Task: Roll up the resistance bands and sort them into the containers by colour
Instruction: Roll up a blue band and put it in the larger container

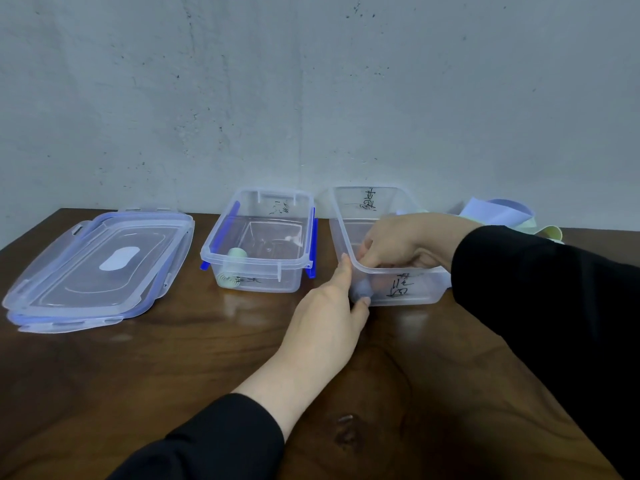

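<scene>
Against the grey wall, on a dark wooden surface [145, 368], stood two clear plastic containers with handwriting on their walls. The right container [419, 292] was open at the top, and both hands were at its near left corner. The right hand [405, 244], in a black sleeve [540, 292], reached down over the rim into it with curled fingers [374, 261]; whether they gripped anything could not be told, since the wall blurred them. A rolled blue band [361, 291] lay inside at the bottom of that corner, seen through the plastic, just below the right hand's fingertips. The left hand [332, 313] rested outside against the same corner, one finger up along the wall and the thumb touching it low down, bracing the container rather than curling round it.

The left container [273, 268], with blue clips along its sides, stood just beside the right one and held a rolled pale green band [232, 268] in its near left corner. Two clear lids [93, 271] lay stacked well to the left. Behind the right forearm, loose bands [498, 213] in pale blue and green lay unrolled near the wall.
</scene>
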### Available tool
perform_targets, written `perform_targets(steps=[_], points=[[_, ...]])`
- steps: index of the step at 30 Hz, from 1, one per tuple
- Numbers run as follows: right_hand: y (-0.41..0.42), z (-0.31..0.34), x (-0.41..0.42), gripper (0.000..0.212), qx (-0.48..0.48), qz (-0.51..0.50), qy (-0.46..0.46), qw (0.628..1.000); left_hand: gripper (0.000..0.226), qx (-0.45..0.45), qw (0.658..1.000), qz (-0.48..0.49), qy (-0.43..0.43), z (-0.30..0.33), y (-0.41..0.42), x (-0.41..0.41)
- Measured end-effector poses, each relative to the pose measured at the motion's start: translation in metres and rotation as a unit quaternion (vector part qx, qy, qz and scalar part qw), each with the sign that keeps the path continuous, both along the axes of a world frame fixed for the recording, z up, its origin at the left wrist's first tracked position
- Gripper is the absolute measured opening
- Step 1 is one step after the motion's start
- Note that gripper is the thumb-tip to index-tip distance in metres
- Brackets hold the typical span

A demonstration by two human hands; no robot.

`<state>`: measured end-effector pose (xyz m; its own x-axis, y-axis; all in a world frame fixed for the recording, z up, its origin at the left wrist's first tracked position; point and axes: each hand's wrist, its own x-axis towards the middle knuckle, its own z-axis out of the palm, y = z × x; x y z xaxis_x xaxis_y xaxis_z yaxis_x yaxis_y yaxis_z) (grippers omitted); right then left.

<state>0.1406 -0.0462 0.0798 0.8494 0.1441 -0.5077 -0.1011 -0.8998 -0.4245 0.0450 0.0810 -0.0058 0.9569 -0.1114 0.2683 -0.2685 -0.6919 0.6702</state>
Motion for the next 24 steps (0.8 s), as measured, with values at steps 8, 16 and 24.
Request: perform_targets(steps=[8,16,24], points=[[0.001,-0.002,0.002,0.028,-0.003,0.006,-0.017,1.0,0.071,-0.013,1.0,0.007,0.02,0.005,0.0,-0.002],[-0.014,0.009,0.008,0.035,-0.095,0.047,-0.227,0.968,0.062,-0.093,0.994,0.036,-0.039,0.01,-0.001,-0.008],[-0.038,-0.028,-0.103,0.048,0.214,-0.047,-0.494,0.842,0.029,-0.155,0.955,-0.024,-0.25,0.015,-0.005,-0.025]])
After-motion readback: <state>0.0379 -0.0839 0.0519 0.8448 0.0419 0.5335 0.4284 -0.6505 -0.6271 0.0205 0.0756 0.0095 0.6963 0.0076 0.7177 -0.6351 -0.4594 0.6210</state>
